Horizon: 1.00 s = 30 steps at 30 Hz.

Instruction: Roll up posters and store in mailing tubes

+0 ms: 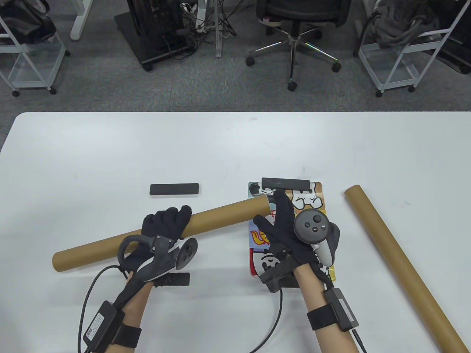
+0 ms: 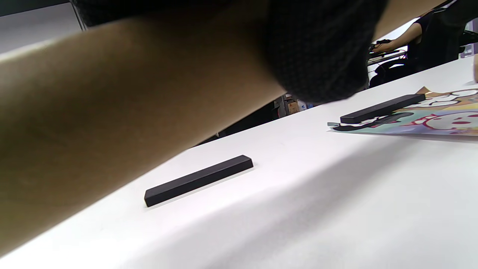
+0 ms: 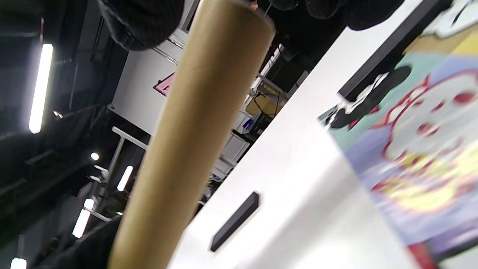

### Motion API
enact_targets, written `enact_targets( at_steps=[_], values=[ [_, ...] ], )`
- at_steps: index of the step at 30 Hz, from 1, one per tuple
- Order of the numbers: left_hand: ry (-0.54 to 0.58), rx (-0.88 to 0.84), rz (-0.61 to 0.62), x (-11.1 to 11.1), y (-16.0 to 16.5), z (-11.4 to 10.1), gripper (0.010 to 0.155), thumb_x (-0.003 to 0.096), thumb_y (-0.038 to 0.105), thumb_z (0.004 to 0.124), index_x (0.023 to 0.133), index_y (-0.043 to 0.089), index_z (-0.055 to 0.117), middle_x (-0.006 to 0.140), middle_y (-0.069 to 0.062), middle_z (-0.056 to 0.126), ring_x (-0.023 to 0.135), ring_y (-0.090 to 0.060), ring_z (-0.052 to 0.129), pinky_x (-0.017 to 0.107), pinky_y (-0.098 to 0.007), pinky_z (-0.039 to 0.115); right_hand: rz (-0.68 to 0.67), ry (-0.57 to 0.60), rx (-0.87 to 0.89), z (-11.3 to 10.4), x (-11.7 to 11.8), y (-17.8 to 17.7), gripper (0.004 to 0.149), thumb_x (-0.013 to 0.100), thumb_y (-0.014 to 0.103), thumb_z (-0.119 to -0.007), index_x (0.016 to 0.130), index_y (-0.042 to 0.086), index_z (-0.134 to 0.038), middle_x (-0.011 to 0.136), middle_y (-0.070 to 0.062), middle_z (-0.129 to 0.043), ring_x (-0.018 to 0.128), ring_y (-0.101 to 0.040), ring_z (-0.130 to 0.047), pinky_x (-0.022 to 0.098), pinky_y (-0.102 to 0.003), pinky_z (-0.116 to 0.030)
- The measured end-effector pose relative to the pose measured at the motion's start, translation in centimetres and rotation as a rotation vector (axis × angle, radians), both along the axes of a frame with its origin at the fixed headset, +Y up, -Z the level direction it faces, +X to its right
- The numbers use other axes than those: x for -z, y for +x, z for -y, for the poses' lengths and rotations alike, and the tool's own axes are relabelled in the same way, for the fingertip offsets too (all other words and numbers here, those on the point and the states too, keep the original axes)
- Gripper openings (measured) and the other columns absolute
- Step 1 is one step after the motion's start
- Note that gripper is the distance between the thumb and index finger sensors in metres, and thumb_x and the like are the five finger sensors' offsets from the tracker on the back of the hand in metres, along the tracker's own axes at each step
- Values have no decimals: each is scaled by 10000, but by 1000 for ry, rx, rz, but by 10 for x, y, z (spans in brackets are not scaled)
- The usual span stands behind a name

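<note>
Left hand [image 1: 165, 226]: gripping tube [image 1: 110, 242], lifted aslant above bench [image 1: 110, 154].
Right hand [image 1: 290, 235]: fingers spread, at tube's end.
Poster [image 1: 316, 200]: flat under right hand, bar [image 1: 285, 183] on far edge.
Second tube [image 1: 401, 264]: lying right.

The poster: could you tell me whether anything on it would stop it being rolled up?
Yes. A black bar lies across the poster at its far edge, the right hand rests on it, and the held tube overlaps its left side.
</note>
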State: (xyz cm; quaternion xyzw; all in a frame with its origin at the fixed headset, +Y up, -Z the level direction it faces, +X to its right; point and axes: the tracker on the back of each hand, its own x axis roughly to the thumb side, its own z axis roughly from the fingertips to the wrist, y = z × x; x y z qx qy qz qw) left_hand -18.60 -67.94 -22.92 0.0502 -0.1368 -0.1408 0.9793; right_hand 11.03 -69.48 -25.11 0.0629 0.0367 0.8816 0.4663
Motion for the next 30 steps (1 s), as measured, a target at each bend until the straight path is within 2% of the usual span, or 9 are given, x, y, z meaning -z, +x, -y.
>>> enact_targets(
  at_steps=[8, 10, 13, 17, 24, 28, 30],
  values=[
    [-45, -49, -96, 6, -20, -2, 846, 459, 463, 846, 1190, 261, 471, 1146, -45, 716, 994, -316, 840, 791, -550, 707, -8, 23, -500, 21, -5, 1, 823, 528, 385, -653, 1104, -45, -252, 1151, -371, -301, 999, -653, -371, 673, -765, -443],
    [-55, -71, -133, 8, -27, -2, 847, 463, 465, 844, 1194, 255, 469, 1144, -56, 718, 988, -323, 840, 789, -554, 705, -10, 89, -533, 29, -9, -2, 791, 525, 374, -662, 1104, -34, -310, 1145, -362, -373, 991, -649, -429, 666, -768, -459],
    [-83, -117, -200, 12, -43, -1, 847, 473, 470, 835, 1199, 236, 467, 1141, -69, 719, 976, -335, 841, 784, -562, 702, -68, 42, -649, 32, -10, -6, 802, 523, 388, -658, 1109, -20, -291, 1152, -343, -381, 1002, -636, -438, 677, -763, -464],
    [-117, -132, -322, 18, -67, 4, 851, 488, 484, 816, 1206, 195, 460, 1133, -88, 726, 954, -342, 857, 775, -561, 712, -85, 40, -629, 33, -9, -6, 793, 523, 387, -659, 1108, -19, -311, 1146, -343, -410, 992, -631, -474, 670, -759, -481],
    [-239, -213, -595, 25, -116, 21, 848, 511, 477, 804, 1215, 172, 443, 1138, -110, 711, 952, -366, 838, 774, -579, 690, -88, 49, -609, 34, -9, -5, 783, 522, 387, -659, 1107, -15, -327, 1143, -340, -429, 988, -628, -492, 669, -756, -490],
    [-307, -195, -749, 26, -128, 32, 847, 530, 461, 790, 1223, 144, 421, 1146, -131, 688, 953, -387, 822, 776, -599, 669, -98, 50, -613, 34, -9, -6, 783, 522, 387, -659, 1107, -17, -329, 1143, -340, -429, 988, -626, -495, 669, -755, -491],
    [-330, -184, -784, 27, -131, 36, 849, 536, 464, 780, 1226, 126, 416, 1142, -146, 688, 945, -394, 823, 775, -604, 666, -103, 53, -608, 33, -9, -6, 782, 522, 387, -659, 1106, -16, -332, 1143, -339, -432, 987, -627, -498, 668, -756, -491]
  ],
)
